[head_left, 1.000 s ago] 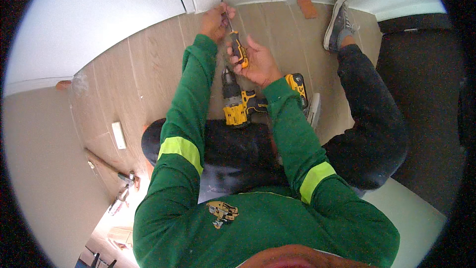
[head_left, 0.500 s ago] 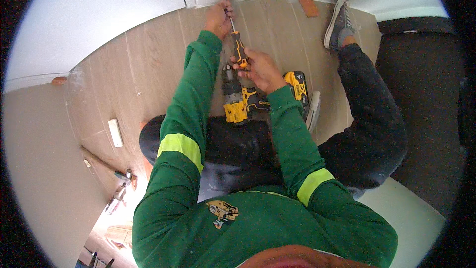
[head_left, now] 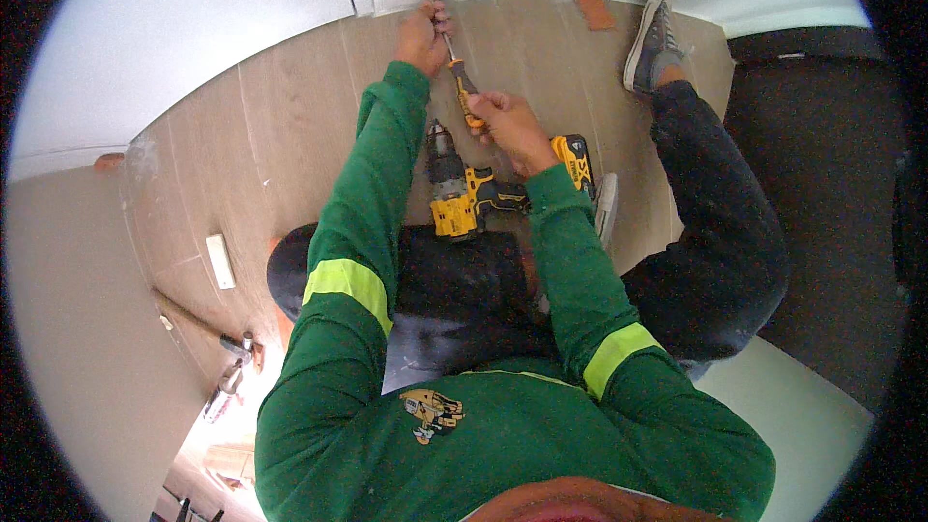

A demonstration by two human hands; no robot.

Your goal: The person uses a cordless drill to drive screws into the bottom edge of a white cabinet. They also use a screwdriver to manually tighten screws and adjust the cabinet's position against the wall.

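My right hand (head_left: 514, 130) is closed around the yellow-and-black handle of a screwdriver (head_left: 461, 84). Its metal shaft slants up and left toward the foot of the white wall. There, my left hand (head_left: 422, 39) has its fingers closed around the front part of the shaft. A small dark tip shows just past those fingers at the wall; what it is cannot be made out. Just below my hands, a yellow-and-black cordless drill (head_left: 454, 195) lies on its side on the floor, untouched, its chuck toward the wall. My right forearm partly covers its grip; the yellow battery (head_left: 572, 160) shows beyond.
A reddish flat piece (head_left: 594, 12) lies by the wall, near my shoe (head_left: 650, 43). On the left are a white block (head_left: 220, 261), a hammer (head_left: 198, 321) and other tools. A dark piece of furniture (head_left: 822, 164) stands at the right.
My right hand has shifted slightly on the screwdriver handle, its fingers now more bunched toward the end. My left hand stays by the wall. The view has shifted a little.
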